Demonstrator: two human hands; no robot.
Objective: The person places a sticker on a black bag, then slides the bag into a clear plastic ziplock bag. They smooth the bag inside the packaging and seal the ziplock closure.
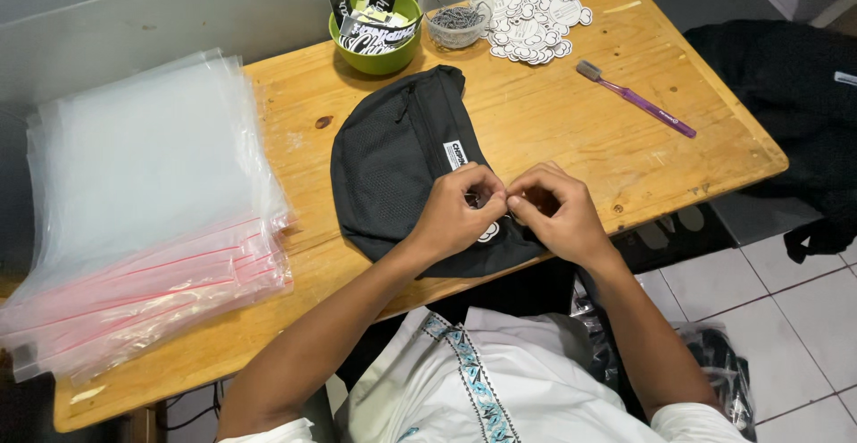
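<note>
— Black mesh waist bag [393, 162] lies near the middle of the wooden counter [553, 122], its lower end reaching the near edge. How far along does the work look?

— Early to midway, by the look of it. A small white cloud-shaped tag [488, 232] sits at the bag's near end, and both hands meet just above it; whether it is already fastened cannot be told. The bag is not inside any of the clear zip bags [143, 211] stacked at the left edge.

— And the hands?

— The left hand [455, 215] and right hand [558, 211] are bent inward, knuckles up, fingertips touching each other over the bag. The fingers of both are pinched nearly closed on something tiny, too small to make out.

— Supplies?

— At the far edge: a green bowl [379, 55] of black tags, a clear cup [453, 10] of pins, a pile of white cloud cut-outs [536, 6]. A purple toothbrush [636, 98] lies towards the right edge.
</note>
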